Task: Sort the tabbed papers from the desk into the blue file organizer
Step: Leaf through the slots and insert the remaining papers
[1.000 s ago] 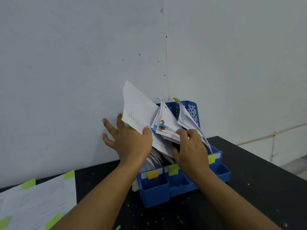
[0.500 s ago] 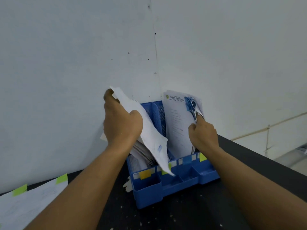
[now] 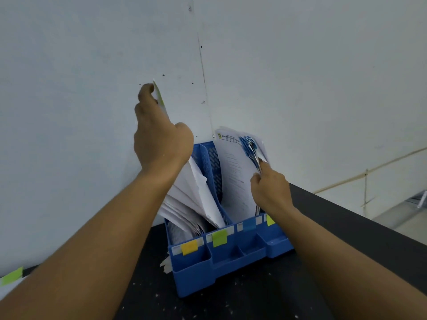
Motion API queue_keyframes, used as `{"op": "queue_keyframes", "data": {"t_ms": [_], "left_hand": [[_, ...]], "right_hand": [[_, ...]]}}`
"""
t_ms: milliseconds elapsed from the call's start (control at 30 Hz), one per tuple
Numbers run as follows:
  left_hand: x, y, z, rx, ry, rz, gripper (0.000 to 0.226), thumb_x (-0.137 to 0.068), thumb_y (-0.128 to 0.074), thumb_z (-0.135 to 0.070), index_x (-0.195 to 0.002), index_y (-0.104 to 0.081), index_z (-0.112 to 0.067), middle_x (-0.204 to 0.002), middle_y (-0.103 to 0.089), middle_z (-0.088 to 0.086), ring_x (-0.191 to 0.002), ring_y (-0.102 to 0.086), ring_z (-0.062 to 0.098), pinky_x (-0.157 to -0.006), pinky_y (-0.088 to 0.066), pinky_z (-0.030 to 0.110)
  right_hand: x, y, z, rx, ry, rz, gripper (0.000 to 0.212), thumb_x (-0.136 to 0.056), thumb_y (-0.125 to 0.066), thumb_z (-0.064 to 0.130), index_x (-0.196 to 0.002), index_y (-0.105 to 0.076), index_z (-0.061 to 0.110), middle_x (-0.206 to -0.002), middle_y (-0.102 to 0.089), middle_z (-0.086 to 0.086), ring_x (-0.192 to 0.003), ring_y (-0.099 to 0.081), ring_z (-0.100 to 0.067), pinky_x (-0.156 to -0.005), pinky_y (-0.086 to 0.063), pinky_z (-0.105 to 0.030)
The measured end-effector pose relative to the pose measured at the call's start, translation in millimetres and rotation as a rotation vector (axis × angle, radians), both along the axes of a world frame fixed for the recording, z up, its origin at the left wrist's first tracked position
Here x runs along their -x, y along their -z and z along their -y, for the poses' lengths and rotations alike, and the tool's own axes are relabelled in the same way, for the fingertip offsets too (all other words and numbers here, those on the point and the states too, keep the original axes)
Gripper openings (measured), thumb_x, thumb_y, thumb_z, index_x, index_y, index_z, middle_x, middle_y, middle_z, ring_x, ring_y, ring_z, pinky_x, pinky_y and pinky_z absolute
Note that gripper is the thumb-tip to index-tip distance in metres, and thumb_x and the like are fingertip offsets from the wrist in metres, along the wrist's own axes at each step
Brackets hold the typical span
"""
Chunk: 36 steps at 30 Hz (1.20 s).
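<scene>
The blue file organizer [image 3: 233,262] stands on the black desk against the white wall, with yellow, green and blue labels on its front pockets. My left hand [image 3: 159,139] is raised above its left compartments, gripping a sheet with a green tab [image 3: 159,98] upright; the sheet runs down behind the hand into the white papers [image 3: 194,204] fanned in the left slots. My right hand [image 3: 270,190] pinches the blue-tabbed papers [image 3: 238,172] standing in the right slot and holds them leaning to the right.
More green-tabbed papers [image 3: 11,279] lie at the desk's far left edge. The desk's right edge [image 3: 358,209] drops off to the floor. The wall stands directly behind the organizer.
My left hand has lifted its sheet from a slant over the organizer to upright and higher. My right hand stays on the blue-tabbed stack at the right.
</scene>
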State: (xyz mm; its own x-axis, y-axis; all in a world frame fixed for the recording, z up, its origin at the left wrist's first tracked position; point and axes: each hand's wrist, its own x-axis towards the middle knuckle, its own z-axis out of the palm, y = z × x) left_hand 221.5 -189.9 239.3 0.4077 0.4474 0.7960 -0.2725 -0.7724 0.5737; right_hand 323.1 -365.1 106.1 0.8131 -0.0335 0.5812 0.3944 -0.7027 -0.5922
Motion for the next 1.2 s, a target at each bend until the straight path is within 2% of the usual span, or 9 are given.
{"op": "queue_keyframes", "data": {"t_ms": [133, 300, 400, 500, 567, 700, 933, 1067, 1200], "left_hand": [[-19, 12, 8, -0.014, -0.011, -0.084, 0.076, -0.082, -0.052, -0.003, -0.146, -0.019, -0.026, -0.142, -0.040, 0.002, -0.107, -0.056, 0.030, -0.076, -0.039, 0.032], [-41, 24, 13, 0.043, 0.108, -0.089, 0.080, -0.085, -0.052, 0.000, -0.150, -0.013, -0.027, -0.143, -0.037, 0.004, -0.117, -0.052, 0.029, -0.082, -0.043, 0.031], [-49, 31, 14, 0.085, 0.193, -0.056, 0.085, -0.086, -0.053, 0.002, -0.151, -0.008, -0.030, -0.135, -0.041, 0.001, -0.110, -0.056, 0.028, -0.081, -0.049, 0.028], [-52, 40, 15, 0.116, 0.212, -0.025, 0.091, -0.086, -0.053, 0.003, -0.152, -0.004, -0.034, -0.132, -0.042, -0.001, -0.104, -0.056, 0.022, -0.070, -0.039, 0.015], [-52, 48, 14, 0.091, 0.183, -0.093, 0.095, -0.085, -0.054, 0.005, -0.152, 0.000, -0.034, -0.137, -0.040, 0.003, -0.103, -0.049, 0.013, -0.071, -0.038, 0.020], [-47, 59, 6, -0.027, 0.159, -0.325, 0.101, -0.083, -0.057, 0.002, -0.151, 0.006, -0.038, -0.139, -0.039, 0.008, -0.099, -0.053, 0.021, -0.073, -0.039, 0.031], [-36, 32, -11, -0.206, 0.125, -0.377, 0.116, -0.076, -0.067, -0.001, -0.148, 0.013, -0.045, -0.115, -0.052, -0.003, -0.071, -0.049, 0.004, -0.063, -0.042, 0.026], [-34, 27, -14, -0.225, 0.083, -0.427, 0.114, -0.075, -0.067, -0.001, -0.148, 0.011, -0.043, -0.121, -0.053, 0.006, -0.081, -0.056, 0.018, -0.074, -0.053, 0.039], [-37, 25, -13, -0.088, 0.055, -0.334, 0.113, -0.073, -0.066, 0.000, -0.149, 0.007, -0.040, -0.132, -0.051, 0.008, -0.097, -0.059, 0.028, -0.076, -0.051, 0.037]], "right_hand": [[2, 0, -2, -0.004, 0.002, -0.001, 0.017, -0.103, -0.041, 0.021, -0.111, -0.053, 0.011, -0.090, -0.061, -0.007, -0.072, -0.055, -0.025, -0.065, -0.041, -0.032], [1, 0, -2, -0.011, 0.005, -0.012, 0.018, -0.104, -0.041, 0.023, -0.112, -0.053, 0.013, -0.098, -0.065, -0.009, -0.076, -0.057, -0.025, -0.066, -0.044, -0.033], [0, 1, -1, -0.023, -0.006, -0.015, 0.022, -0.104, -0.041, 0.023, -0.118, -0.054, 0.012, -0.103, -0.065, -0.010, -0.077, -0.056, -0.024, -0.068, -0.043, -0.031], [0, 2, -2, -0.018, -0.005, -0.006, 0.022, -0.104, -0.041, 0.023, -0.118, -0.054, 0.012, -0.103, -0.066, -0.010, -0.076, -0.055, -0.023, -0.067, -0.040, -0.030], [0, 4, -2, -0.018, -0.005, -0.001, 0.021, -0.104, -0.041, 0.024, -0.116, -0.054, 0.012, -0.099, -0.065, -0.009, -0.075, -0.054, -0.022, -0.065, -0.040, -0.029], [0, 5, -2, -0.027, -0.004, 0.009, 0.019, -0.104, -0.042, 0.025, -0.109, -0.056, 0.013, -0.093, -0.065, -0.007, -0.074, -0.058, -0.024, -0.066, -0.047, -0.034], [2, 4, -4, -0.016, 0.004, 0.000, 0.019, -0.104, -0.041, 0.025, -0.108, -0.055, 0.013, -0.092, -0.059, -0.003, -0.074, -0.054, -0.024, -0.065, -0.039, -0.031], [2, 4, -6, -0.008, 0.013, -0.004, 0.018, -0.104, -0.040, 0.024, -0.104, -0.054, 0.013, -0.090, -0.061, -0.004, -0.073, -0.054, -0.025, -0.064, -0.038, -0.032], [2, 5, -8, -0.005, 0.014, -0.006, 0.018, -0.104, -0.040, 0.025, -0.103, -0.054, 0.013, -0.094, -0.064, -0.008, -0.076, -0.057, -0.026, -0.065, -0.041, -0.033]]}}
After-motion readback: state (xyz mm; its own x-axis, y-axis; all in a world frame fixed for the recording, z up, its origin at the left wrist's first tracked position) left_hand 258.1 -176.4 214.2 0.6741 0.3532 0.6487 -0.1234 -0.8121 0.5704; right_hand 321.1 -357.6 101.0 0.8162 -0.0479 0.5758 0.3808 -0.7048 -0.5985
